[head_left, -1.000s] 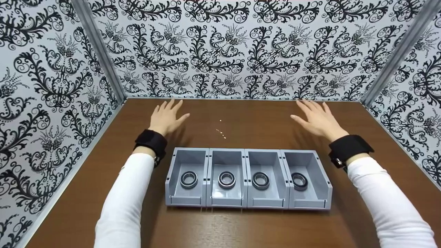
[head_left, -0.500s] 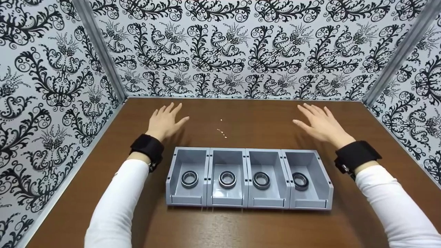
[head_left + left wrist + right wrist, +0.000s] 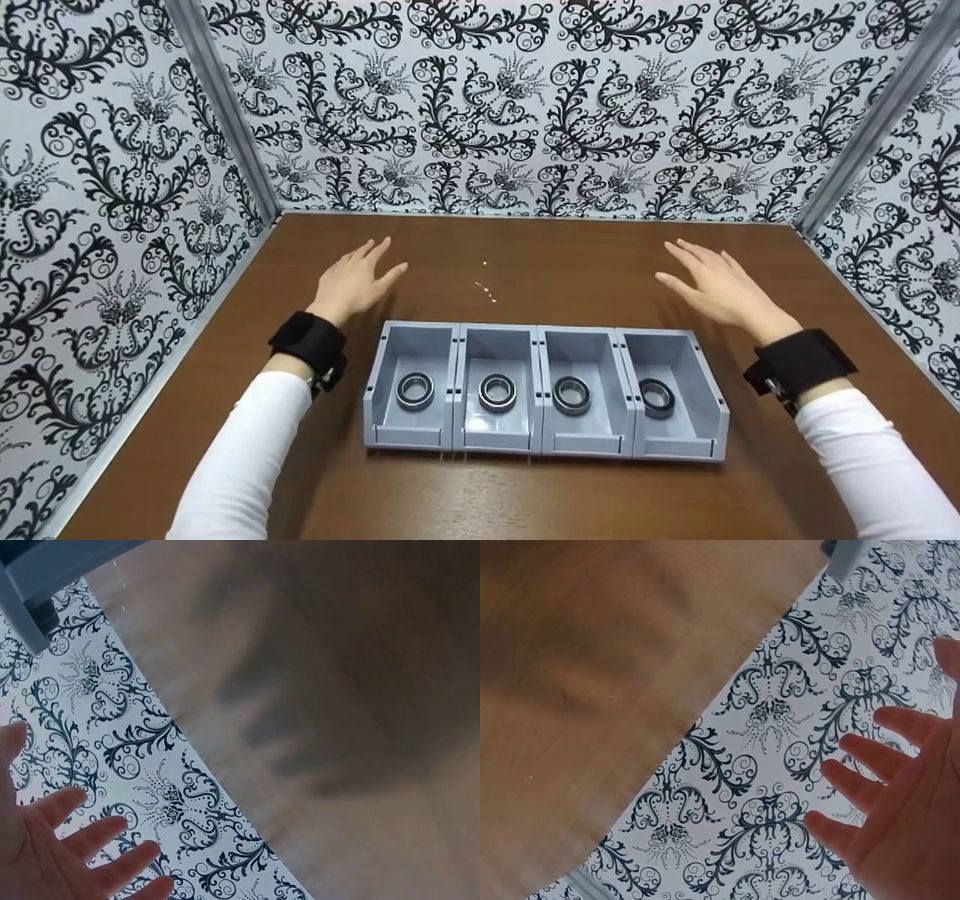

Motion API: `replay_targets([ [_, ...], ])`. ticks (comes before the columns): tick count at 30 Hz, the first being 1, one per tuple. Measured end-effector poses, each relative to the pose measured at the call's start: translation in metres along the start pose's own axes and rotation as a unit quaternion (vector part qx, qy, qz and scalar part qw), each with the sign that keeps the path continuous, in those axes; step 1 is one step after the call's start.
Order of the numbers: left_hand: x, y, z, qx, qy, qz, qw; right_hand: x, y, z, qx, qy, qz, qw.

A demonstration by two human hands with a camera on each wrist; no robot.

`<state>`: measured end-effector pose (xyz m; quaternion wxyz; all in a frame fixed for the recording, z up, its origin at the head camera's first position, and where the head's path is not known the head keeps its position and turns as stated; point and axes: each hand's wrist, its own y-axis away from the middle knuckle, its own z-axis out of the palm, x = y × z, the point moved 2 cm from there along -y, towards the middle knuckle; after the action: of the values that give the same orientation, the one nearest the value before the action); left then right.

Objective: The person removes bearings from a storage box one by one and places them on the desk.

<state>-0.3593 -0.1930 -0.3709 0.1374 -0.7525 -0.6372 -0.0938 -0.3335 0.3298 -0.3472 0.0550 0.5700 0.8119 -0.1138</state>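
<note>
hovering above the tabletop [image 3: 480,495], the left hand [image 3: 351,281] lies at ten o'clock of a row of four grey bins [image 3: 407,436], palm down, its fingers stretched toward one o'clock and its thumb spread away toward two. its grip is loose and holds nothing. the right hand [image 3: 724,285] mirrors it at two o'clock of the row, fingers reaching toward half past ten, thumb parted toward ten; that grip is equally slack, fingers extended, around nothing. both hands are apart from the bins.

the left sleeve [image 3: 240,450] rises toward one o'clock from the lower edge of the head view, the right sleeve [image 3: 862,450] toward eleven, so the forearms slope inward on either side of the row. a black band [image 3: 309,341] circles the left wrist and another black band [image 3: 806,367] the right.

each bin contains one dark-rimmed ring. counting from the nine o'clock end, the first ring [image 3: 415,407], second ring [image 3: 498,408] and third ring [image 3: 571,410] lie on their bin floors, while the fourth ring [image 3: 660,412] sits close by its bin's nine o'clock wall. at twelve o'clock stands a patterned wall [image 3: 510,112].
</note>
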Motion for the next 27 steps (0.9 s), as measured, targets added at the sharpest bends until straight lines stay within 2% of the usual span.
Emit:
replay_targets([
  [6, -0.003, 0.011, 0.0, -0.004, 0.01, -0.013, 0.9999, 0.004, 0.012, 0.0, 0.001, -0.015, 0.001, 1.0],
  [12, 0.002, 0.021, -0.002, -0.012, 0.027, -0.019, 0.9994, 0.005, 0.023, -0.001, 0.0, -0.024, -0.005, 1.0],
  [27, 0.011, 0.046, -0.001, -0.034, 0.034, -0.018, 0.9987, -0.002, 0.049, 0.003, -0.039, -0.061, 0.006, 0.997],
])
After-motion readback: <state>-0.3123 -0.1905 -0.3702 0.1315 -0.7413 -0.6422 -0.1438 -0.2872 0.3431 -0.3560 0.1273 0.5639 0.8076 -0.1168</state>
